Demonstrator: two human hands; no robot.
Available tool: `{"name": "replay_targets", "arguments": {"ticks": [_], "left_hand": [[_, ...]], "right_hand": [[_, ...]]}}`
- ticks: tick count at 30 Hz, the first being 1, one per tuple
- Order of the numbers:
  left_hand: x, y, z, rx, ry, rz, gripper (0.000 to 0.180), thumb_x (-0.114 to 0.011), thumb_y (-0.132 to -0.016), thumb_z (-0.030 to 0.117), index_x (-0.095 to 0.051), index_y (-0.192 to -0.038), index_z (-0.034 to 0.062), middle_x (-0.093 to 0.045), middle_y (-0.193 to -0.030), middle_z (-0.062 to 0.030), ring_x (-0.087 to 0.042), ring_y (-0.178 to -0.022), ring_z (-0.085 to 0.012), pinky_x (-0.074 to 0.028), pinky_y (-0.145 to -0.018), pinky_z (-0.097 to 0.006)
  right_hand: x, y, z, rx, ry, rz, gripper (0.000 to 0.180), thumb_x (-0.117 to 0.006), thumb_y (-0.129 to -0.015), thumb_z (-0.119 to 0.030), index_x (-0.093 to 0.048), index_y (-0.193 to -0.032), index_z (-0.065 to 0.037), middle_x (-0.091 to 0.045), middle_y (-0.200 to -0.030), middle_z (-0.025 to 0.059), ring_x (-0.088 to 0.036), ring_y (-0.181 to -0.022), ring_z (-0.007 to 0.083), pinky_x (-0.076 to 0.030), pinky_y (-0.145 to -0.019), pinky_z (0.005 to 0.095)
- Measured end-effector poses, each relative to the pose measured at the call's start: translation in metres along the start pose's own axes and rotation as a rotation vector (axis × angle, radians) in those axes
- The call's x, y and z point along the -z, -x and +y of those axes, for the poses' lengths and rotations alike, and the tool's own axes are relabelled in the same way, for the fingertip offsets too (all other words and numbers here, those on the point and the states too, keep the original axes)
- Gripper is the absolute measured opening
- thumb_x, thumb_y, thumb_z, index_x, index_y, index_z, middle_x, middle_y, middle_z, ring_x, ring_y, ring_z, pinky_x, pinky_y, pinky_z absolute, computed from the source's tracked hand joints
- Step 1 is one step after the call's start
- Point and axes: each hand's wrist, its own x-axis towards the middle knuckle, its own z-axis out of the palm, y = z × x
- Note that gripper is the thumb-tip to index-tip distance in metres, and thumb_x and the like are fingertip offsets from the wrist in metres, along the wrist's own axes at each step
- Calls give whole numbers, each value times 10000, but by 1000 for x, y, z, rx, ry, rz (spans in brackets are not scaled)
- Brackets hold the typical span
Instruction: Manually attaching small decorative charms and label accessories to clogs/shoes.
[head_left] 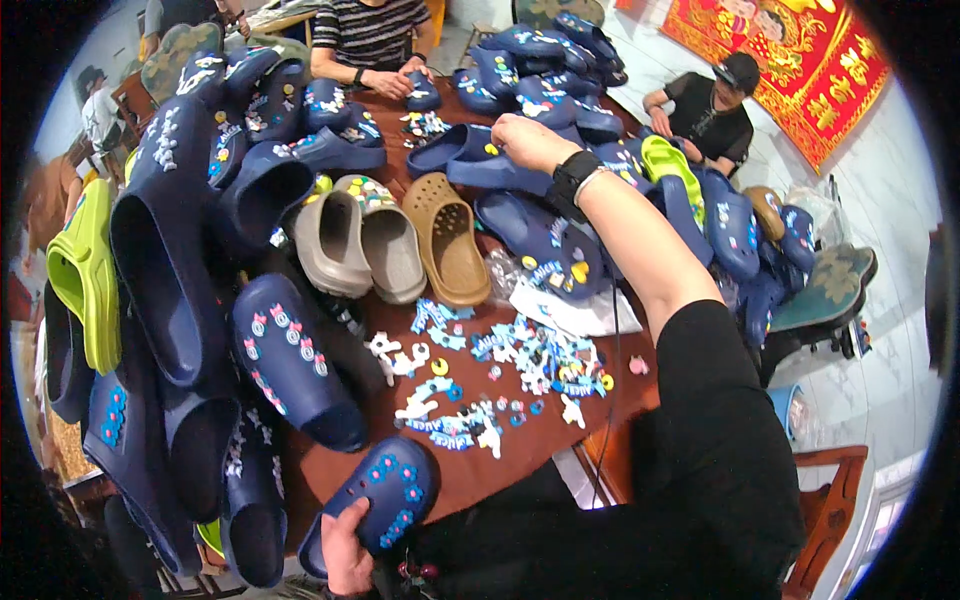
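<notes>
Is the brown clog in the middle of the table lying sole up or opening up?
Opening up: the brown clog shows its hollow footbed with rows of holes.

Landmark: three clogs set side by side at the middle of the surface. Charm pieces are scattered before them. Stacked clogs are piled to their left; more clogs are heaped behind and right.
</notes>
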Motion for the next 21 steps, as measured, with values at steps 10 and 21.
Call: {"name": "replay_targets", "arguments": {"ticks": [10, 21], "left_hand": [[-8, 8, 32, 308, -360, 62, 294, -630, -871, 144, -611, -1133, 13, -661, -997, -111, -649, -810, -221, -530, -655, -341], [-9, 4, 22, 234, -126, 64, 244, -615, -891, 134, -640, -1071, -28, -679, -955, -77, -639, -786, -175, -502, -699, -299]], "right_hand": [[-75, -94, 38, 111, 552, -208, 222, -550, -872, -214, -721, -1013, -212, -507, -1332, 45, -499, -1164, 249, -427, -921, 402], [-105, -122, 45, 162, 631, -388, 224, -540, -894, -240, -728, -1013, -262, -650, -1125, -13, -503, -1179, 224, -386, -959, 437]]}}
